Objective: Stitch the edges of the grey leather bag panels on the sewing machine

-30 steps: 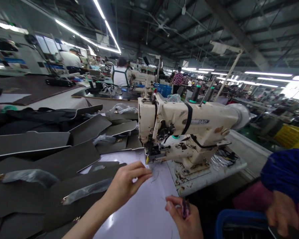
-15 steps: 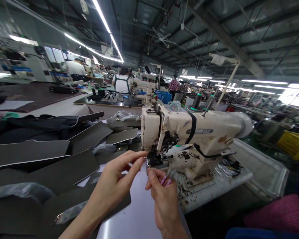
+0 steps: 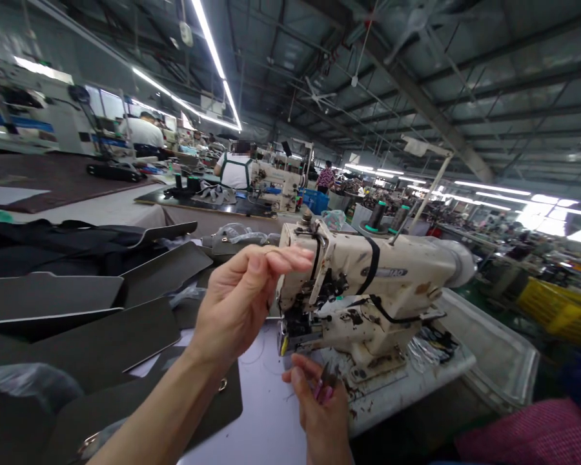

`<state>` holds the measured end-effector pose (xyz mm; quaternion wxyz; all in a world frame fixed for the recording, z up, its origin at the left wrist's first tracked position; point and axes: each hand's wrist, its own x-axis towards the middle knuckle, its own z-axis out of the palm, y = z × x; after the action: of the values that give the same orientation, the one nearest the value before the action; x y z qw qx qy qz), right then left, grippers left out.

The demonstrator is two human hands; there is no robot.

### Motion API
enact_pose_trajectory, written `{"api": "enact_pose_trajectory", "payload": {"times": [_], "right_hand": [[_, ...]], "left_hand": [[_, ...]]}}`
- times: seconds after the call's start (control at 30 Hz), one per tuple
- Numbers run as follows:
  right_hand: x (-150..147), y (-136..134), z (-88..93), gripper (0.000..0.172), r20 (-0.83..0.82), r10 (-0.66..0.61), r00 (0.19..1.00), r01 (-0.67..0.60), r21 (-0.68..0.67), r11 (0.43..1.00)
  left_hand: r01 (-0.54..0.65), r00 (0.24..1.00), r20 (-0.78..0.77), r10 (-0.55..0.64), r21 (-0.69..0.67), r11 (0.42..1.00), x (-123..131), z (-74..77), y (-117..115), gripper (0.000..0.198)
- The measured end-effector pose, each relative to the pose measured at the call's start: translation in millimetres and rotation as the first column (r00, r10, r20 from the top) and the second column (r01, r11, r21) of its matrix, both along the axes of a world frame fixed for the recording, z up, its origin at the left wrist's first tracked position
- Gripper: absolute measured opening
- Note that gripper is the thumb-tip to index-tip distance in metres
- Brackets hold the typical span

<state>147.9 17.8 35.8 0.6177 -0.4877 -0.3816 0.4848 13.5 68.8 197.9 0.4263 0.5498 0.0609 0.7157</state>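
Observation:
My left hand (image 3: 242, 297) is raised in front of the head end of a cream sewing machine (image 3: 392, 265), its thumb and fingers pinched together. Whatever lies in that pinch is too fine to make out. Below the machine's needle area, my right hand (image 3: 319, 407) holds small pink-handled thread snips (image 3: 324, 389) in its curled fingers, blades pointing up. Thin curved strands that look like thread show on the white surface (image 3: 266, 407) between my hands. A small yellow piece (image 3: 284, 344) shows at the machine's needle end.
Dark grey panels (image 3: 106, 342) with plastic-wrapped metal fittings are piled at left. Behind the machine stand dark thread cones (image 3: 376, 215). A translucent bin (image 3: 494, 342) is at right, with pink fabric (image 3: 532, 433) below it. A person (image 3: 235, 171) sits at another machine ahead.
My left hand has risen from the needle area to before the machine head. My right hand stays low, still holding the snips. The yellow piece at the needle end has come into sight.

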Motion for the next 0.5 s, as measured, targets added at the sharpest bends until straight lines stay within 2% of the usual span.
{"api": "enact_pose_trajectory", "payload": {"times": [0.07, 0.13, 0.23, 0.3, 0.37, 0.4, 0.43, 0.5], "right_hand": [[-1.3, 2.8, -0.8, 0.059, 0.008, 0.003, 1.0, -0.004, 0.022, 1.0], [-2.2, 3.5, 1.7, 0.056, 0.011, 0.0, 1.0, -0.001, 0.029, 1.0], [-1.0, 1.8, 12.1, 0.052, 0.013, 0.018, 1.0, -0.018, 0.017, 1.0], [0.3, 0.5, 23.4, 0.049, 0.032, 0.047, 0.998, -0.048, 0.039, 0.998], [0.2, 0.1, 37.3, 0.045, 0.049, 0.074, 0.996, -0.078, 0.088, 0.993], [-0.7, 0.3, 44.8, 0.044, 0.049, 0.088, 0.995, -0.093, 0.111, 0.989], [-2.1, 0.5, 52.3, 0.042, 0.041, 0.107, 0.993, -0.111, 0.133, 0.985], [-5.8, 0.9, 66.9, 0.041, -0.005, 0.162, 0.987, -0.159, 0.165, 0.974]], "left_hand": [[0.082, 0.996, 0.034, -0.082, -0.012, 0.997, 5.0, 16.3, 5.6, 0.027], [0.093, 0.995, 0.054, -0.088, -0.091, 0.991, 6.6, 27.8, 9.3, 0.026], [0.032, 0.999, 0.012, -0.03, -0.195, 0.98, -2.5, 36.8, 7.4, 0.022], [-0.035, 0.998, -0.067, 0.019, -0.252, 0.967, -15.7, 35.2, -0.6, 0.021], [-0.089, 0.979, -0.2, 0.025, -0.316, 0.944, -31.3, 22.1, -15.0, 0.023], [-0.101, 0.955, -0.295, -0.011, -0.361, 0.927, -39.0, 9.9, -24.7, 0.025], [-0.109, 0.918, -0.391, -0.065, -0.407, 0.907, -45.9, -6.1, -35.9, 0.028], [-0.077, 0.796, -0.536, -0.282, -0.551, 0.831, -56.2, -45.8, -60.8, 0.033]]}}
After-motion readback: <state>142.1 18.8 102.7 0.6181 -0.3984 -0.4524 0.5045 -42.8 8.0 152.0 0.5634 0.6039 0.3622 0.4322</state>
